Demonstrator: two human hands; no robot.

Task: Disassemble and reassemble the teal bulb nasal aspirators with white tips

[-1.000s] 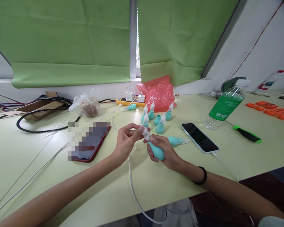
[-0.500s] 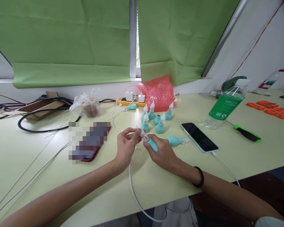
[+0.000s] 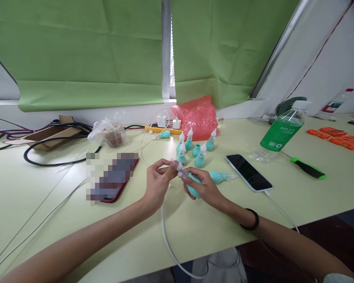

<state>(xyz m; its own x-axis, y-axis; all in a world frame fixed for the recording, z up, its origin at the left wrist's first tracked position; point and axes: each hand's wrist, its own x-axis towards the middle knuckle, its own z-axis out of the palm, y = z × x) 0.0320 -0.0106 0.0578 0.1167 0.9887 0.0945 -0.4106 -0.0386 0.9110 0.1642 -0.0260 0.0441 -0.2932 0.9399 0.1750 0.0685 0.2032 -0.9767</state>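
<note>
Between my hands is a nasal aspirator with a teal bulb (image 3: 194,189) and a clear nozzle (image 3: 181,169) pointing up and left. My left hand (image 3: 159,181) pinches the nozzle end between thumb and fingers. Wrapped round the bulb, my right hand (image 3: 205,188) has its thumb up near the neck. Several more aspirators stand behind on the table, among them one with a white tip (image 3: 200,158). A teal bulb (image 3: 196,149) there has no nozzle on it. Another aspirator (image 3: 217,176) lies on its side just beyond my right hand.
A phone on a cable (image 3: 249,173) lies to the right, near a green-labelled bottle (image 3: 283,131) and a screwdriver (image 3: 308,168). Leftward are a red-edged phone (image 3: 118,181) and bagged tape (image 3: 112,135). Pink bubble wrap (image 3: 196,118) sits behind. A white cable (image 3: 164,232) runs below my hands.
My right hand has shifted its grip, its thumb now nearer the neck and more of the fingers round the bulb. My left hand stays at the nozzle.
</note>
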